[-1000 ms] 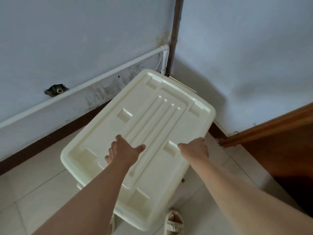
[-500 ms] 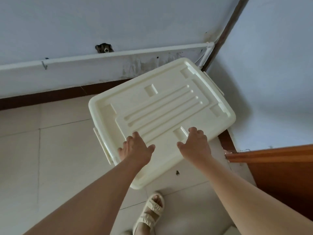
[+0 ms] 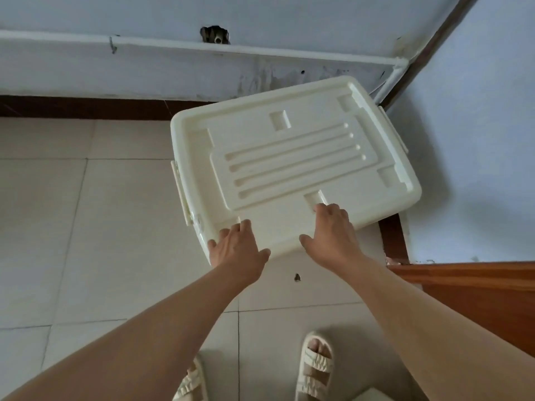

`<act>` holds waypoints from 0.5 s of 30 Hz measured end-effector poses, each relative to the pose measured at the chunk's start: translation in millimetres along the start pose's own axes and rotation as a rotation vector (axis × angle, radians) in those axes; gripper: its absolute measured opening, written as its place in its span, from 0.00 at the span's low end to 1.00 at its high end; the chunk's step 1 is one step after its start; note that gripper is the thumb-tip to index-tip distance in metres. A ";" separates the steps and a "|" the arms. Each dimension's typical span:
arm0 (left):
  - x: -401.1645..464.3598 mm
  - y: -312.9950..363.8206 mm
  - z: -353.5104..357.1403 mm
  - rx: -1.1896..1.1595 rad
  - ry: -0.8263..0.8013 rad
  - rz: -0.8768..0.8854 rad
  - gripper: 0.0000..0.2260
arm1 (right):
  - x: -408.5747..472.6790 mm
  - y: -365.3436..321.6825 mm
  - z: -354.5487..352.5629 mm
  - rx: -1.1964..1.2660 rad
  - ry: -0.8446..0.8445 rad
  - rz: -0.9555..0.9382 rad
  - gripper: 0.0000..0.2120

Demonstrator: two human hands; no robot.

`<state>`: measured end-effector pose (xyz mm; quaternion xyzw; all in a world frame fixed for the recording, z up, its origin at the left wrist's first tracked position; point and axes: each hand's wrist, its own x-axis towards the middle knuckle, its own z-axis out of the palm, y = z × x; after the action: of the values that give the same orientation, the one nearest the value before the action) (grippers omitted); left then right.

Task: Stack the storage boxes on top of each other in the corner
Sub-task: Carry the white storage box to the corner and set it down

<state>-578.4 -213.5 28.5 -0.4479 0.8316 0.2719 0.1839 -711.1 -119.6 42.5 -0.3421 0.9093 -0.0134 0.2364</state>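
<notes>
The cream storage box [image 3: 292,166] sat up at about 1 o'clock, tucked near the wall corner on the tiled floor [image 3: 86,227]. Left hand [image 3: 237,250] and right hand [image 3: 333,235] both lay on its near lid edge, fingers fairly straight, not really gripping it.

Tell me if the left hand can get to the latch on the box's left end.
Probably yes: the left hand rests on the storage box lid's near edge, and the latch shows uncovered beside it.
</notes>
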 end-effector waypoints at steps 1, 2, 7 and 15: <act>2.7 2.8 6.4 0.013 0.008 -0.010 0.28 | 4.6 8.6 4.3 -0.027 -0.011 -0.034 0.26; 5.3 4.8 11.6 0.027 0.011 -0.018 0.29 | 8.3 16.4 8.8 -0.055 -0.022 -0.062 0.26; 24.6 24.5 56.8 0.108 0.088 -0.009 0.32 | 36.5 64.4 31.3 -0.240 -0.068 -0.200 0.30; 52.3 40.5 119.5 0.312 0.123 0.064 0.40 | 74.4 108.3 66.5 -0.521 -0.073 -0.391 0.40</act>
<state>-633.0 -155.3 -82.3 -0.4029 0.8874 0.1173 0.1910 -797.4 -74.3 -68.0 -0.5595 0.7902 0.1869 0.1664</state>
